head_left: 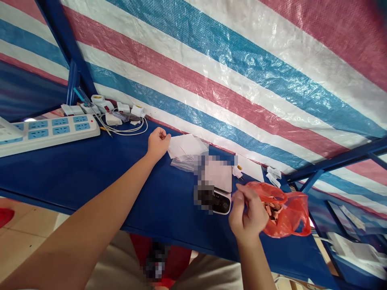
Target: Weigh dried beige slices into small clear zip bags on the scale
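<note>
My left hand (157, 143) is curled closed at the left edge of a clear plastic bag with white paper (186, 147) on the blue table (90, 169); its fingers seem to pinch the bag's edge. My right hand (246, 213) hovers closed beside the mouth of a red plastic bag (287, 213) that holds several small brownish pieces. The fingers pinch something small that I cannot make out. Between my hands sits a small white scale (219, 189), partly blurred.
A long white power strip with blue sockets (48, 133) lies at the far left. Several white plugs and a coiled white cable (121, 117) sit by the striped tarp wall (226, 80). Small white parts (273, 175) lie past the scale. Blue metal frame bars (338, 159) run at right.
</note>
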The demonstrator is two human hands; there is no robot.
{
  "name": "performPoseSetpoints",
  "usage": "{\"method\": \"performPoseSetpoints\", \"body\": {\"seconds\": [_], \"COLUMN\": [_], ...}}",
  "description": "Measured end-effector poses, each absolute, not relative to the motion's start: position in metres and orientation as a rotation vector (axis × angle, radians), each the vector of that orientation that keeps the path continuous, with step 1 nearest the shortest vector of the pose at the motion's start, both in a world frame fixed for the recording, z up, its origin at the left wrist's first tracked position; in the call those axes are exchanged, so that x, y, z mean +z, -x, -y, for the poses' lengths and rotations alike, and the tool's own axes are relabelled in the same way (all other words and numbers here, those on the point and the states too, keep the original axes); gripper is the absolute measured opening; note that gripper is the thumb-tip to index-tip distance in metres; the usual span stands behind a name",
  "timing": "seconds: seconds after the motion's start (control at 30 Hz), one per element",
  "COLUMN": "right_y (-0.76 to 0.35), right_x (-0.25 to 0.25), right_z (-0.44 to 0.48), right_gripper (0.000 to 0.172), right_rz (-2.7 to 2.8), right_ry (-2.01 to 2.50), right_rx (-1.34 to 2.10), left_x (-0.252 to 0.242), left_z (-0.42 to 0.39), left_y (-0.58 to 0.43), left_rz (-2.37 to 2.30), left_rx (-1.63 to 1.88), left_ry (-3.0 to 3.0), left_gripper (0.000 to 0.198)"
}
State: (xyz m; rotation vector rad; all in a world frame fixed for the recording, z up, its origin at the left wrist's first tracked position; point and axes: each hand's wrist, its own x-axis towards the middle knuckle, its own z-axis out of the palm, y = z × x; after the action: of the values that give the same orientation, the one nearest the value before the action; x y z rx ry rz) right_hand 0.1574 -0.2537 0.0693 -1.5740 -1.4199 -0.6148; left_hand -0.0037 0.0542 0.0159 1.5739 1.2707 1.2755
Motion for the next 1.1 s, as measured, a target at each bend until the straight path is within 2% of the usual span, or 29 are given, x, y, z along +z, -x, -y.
{"method": "performPoseSetpoints", "body": {"seconds": [0.13, 0.3, 0.57, 0.7, 0.9, 1.1], "right_y": [-0.162, -0.184, -0.207, -0.199, -0.188, -0.185], "right_x": [0.086, 0.074, 0.067, 0.063, 0.062, 0.064], "right_z": [0.189, 0.159, 0.173, 0.169, 0.166, 0.165], "right_gripper": [0.018, 0.022, 0.023, 0.019, 0.019, 0.016], "right_rz": [1.497, 1.382, 1.148, 1.269, 1.314, 1.373], "right_ry": [1.417, 1.501, 1.606, 1.557, 1.529, 1.512], "right_rx": [-0.662, -0.776, -0.766, -0.738, -0.654, -0.576], "left_x": [0.015, 0.017, 0.029, 0.027, 0.031, 0.038], "left_z": [-0.053, -0.050, -0.043, -0.042, -0.038, -0.029], "left_y": [0.003, 0.003, -0.003, -0.008, -0.012, -0.014], "left_rz": [-1.253, -1.211, -1.425, -1.442, -1.442, -0.992], "left_rx": [1.298, 1.301, 0.776, 0.684, 0.754, 1.145], "left_ry": [-1.600, -1.653, -1.953, -2.035, -1.958, -1.714], "left_gripper": [0.019, 0.018, 0.051, 0.055, 0.047, 0.037]}}
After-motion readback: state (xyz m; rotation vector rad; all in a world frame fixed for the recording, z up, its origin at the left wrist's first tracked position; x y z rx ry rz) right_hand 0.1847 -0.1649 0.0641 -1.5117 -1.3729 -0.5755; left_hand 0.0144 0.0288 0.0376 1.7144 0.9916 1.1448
